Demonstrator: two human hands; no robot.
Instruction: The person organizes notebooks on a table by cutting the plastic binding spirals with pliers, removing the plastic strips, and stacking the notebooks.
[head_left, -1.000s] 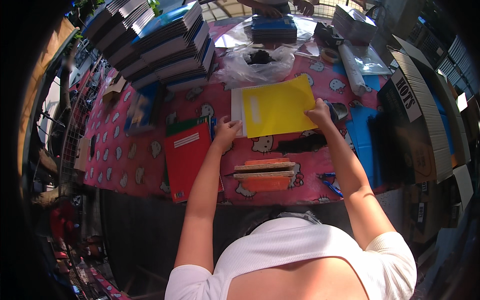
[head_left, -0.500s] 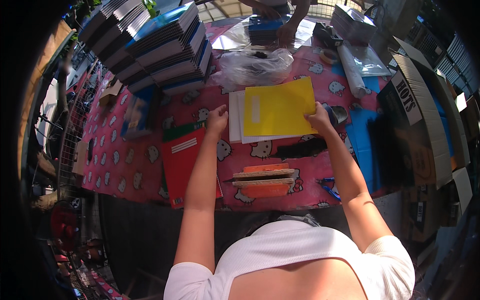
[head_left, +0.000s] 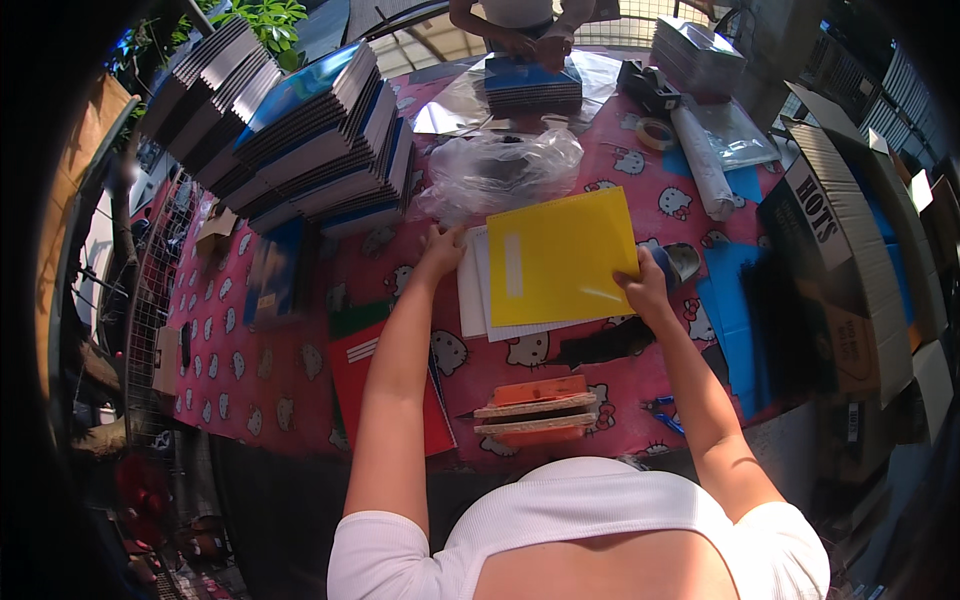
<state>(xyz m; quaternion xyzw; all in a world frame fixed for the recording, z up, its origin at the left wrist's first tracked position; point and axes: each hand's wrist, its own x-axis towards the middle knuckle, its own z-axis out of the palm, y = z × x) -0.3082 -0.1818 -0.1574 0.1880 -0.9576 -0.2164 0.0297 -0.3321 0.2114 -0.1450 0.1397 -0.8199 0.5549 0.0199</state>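
Pink cartoon-print table (head_left: pixel 270 370), both hands on a yellow folder (head_left: pixel 556 258).
Left hand (head_left: pixel 441 247) presses fingers on the white sheets (head_left: pixel 470 295) under the folder's left edge; right hand (head_left: pixel 648 287) pinches its lower right corner. Folder lies mid-table below a crumpled plastic bag (head_left: pixel 500 170); red notebook (head_left: pixel 372 385) lies under the left forearm.

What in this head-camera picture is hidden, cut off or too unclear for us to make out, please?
- Head view: the left hand fingertips, tucked behind the white sheets; grip unclear.
- How many sheets lie under the yellow notebook, which covers them.
- What is in the crumpled clear bag, lost to glare and folds.
- The other person's hands show, but the top edge cuts off the body.
- The red notebook, partly covered by the left forearm.
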